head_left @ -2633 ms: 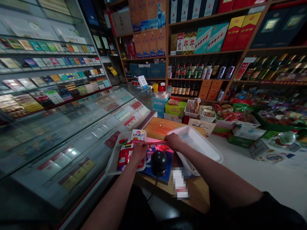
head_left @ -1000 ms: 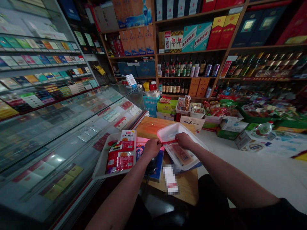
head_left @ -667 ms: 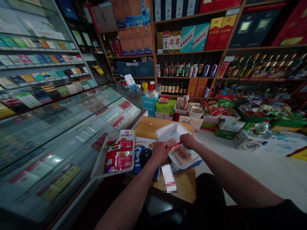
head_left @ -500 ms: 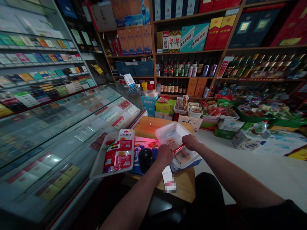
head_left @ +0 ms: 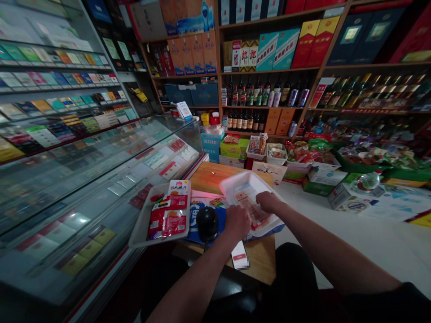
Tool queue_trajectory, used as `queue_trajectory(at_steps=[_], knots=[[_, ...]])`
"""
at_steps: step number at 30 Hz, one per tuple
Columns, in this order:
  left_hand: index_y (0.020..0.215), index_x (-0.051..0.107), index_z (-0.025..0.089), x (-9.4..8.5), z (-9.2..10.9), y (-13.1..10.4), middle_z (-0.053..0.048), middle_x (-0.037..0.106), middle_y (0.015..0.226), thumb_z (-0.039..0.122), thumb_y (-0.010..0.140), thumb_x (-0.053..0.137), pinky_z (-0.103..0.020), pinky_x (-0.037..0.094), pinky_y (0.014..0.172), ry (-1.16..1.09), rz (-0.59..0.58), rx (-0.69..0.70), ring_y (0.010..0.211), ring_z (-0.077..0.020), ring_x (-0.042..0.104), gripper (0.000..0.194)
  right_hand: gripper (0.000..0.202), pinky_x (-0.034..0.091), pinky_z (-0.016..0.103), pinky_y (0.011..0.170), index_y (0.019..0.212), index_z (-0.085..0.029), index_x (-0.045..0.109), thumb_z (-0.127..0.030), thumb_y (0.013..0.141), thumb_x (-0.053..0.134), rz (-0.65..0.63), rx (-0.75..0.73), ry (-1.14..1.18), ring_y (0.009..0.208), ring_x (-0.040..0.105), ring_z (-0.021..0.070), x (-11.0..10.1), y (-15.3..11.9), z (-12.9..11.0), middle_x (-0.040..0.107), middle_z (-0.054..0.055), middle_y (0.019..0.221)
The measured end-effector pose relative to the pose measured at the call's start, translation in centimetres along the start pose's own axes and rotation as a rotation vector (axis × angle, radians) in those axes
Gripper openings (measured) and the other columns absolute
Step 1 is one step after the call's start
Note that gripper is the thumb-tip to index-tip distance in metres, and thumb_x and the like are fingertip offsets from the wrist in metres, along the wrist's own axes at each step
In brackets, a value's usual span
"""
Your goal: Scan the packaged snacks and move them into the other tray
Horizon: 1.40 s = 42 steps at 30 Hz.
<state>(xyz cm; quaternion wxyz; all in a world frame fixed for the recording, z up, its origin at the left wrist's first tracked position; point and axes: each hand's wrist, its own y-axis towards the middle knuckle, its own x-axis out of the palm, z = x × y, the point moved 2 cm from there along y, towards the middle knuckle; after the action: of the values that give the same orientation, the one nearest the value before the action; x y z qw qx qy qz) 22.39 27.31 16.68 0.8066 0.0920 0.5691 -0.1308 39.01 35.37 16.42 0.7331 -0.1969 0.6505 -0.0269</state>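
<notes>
Both my hands are over a white tray [head_left: 232, 180] on the small wooden table. My left hand [head_left: 238, 220] is closed at the near left side of a clear snack packet [head_left: 260, 219] with red print. Opposite it, my right hand [head_left: 268, 202] has curled fingers at the packet's right side; the exact grip points are hidden. Beneath, a brown-printed packet [head_left: 245, 198] lies in the tray. A black rounded device [head_left: 207, 220] stands left of my left hand. A phone [head_left: 239, 256] with a lit screen lies below that hand.
At the left, a second white tray [head_left: 138, 233] holds red snack packs [head_left: 175, 220], beside a glass display counter [head_left: 111, 179]. A blue printed box [head_left: 195, 233] lies under the black device. Shelves with bottles [head_left: 245, 120] and goods boxes [head_left: 333, 175] stand beyond the wooden table [head_left: 264, 260].
The red-edged packet stretched between my hands has tilted, and its printed face shows lower over the tray. My hands have barely shifted. The view has moved slightly.
</notes>
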Motion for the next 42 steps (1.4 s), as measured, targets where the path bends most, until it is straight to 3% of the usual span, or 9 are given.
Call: queue_trajectory(at_steps=[7,11,21,28,36,42], knots=[[0.089,0.077,0.02,-3.0,-3.1,-0.6,-0.011,0.076,0.099,0.023,0.09,0.054,-0.039,0.044,0.096,-0.029,0.132,-0.008,0.102,-0.0251,0.066,0.023,0.029,0.051,0.041,0.094,0.113,-0.015,0.075,-0.016,0.089,0.06,0.088,-0.079,0.017,0.113,0.068,0.0324,-2.3,1.6,-4.8,0.073,0.02,0.117],[0.091,0.076,0.021,-5.0,-5.4,-1.4,-0.009,0.076,0.102,0.025,0.091,0.056,-0.036,0.044,0.097,-0.057,0.193,-0.039,0.104,-0.024,0.066,0.02,0.032,0.051,0.039,0.094,0.114,-0.015,0.076,-0.012,0.086,0.06,0.108,-0.132,0.021,0.112,0.068,0.0321,-3.9,2.2,-8.1,0.074,0.019,0.116],[0.112,0.071,0.018,-8.6,-13.4,-4.0,-0.01,0.075,0.114,0.026,0.092,0.06,-0.033,0.046,0.096,-0.103,0.314,-0.216,0.107,-0.0231,0.066,0.025,0.03,0.051,0.037,0.093,0.114,-0.018,0.074,-0.015,0.088,0.061,0.143,-0.252,0.02,0.113,0.068,0.0294,-7.4,2.9,-15.5,0.074,0.016,0.117],[0.117,0.068,0.019,-10.5,-20.5,-7.0,-0.011,0.074,0.116,0.027,0.092,0.06,-0.032,0.047,0.093,-0.088,0.348,-0.388,0.108,-0.0236,0.067,0.028,0.032,0.051,0.036,0.093,0.118,-0.019,0.073,-0.017,0.087,0.063,0.158,-0.291,0.084,0.112,0.068,0.0295,-7.9,4.0,-20.0,0.073,0.017,0.119],[0.116,0.067,0.021,-11.4,-29.3,-10.1,-0.009,0.076,0.11,0.026,0.092,0.055,-0.029,0.047,0.081,-0.11,0.38,-0.595,0.098,-0.0226,0.07,0.027,0.033,0.053,0.037,0.087,0.12,-0.022,0.072,-0.024,0.09,0.059,0.201,-0.333,0.222,0.107,0.07,0.0298,-7.7,5.9,-26.6,0.074,0.014,0.116],[0.117,0.066,0.02,-10.9,-33.5,-11.3,-0.011,0.075,0.111,0.026,0.093,0.051,-0.031,0.047,0.08,-0.106,0.359,-0.694,0.099,-0.0251,0.07,0.029,0.029,0.052,0.034,0.084,0.114,-0.019,0.07,-0.03,0.092,0.056,0.188,-0.298,0.404,0.103,0.07,0.0275,-6.5,6.8,-31.5,0.074,0.015,0.113]])
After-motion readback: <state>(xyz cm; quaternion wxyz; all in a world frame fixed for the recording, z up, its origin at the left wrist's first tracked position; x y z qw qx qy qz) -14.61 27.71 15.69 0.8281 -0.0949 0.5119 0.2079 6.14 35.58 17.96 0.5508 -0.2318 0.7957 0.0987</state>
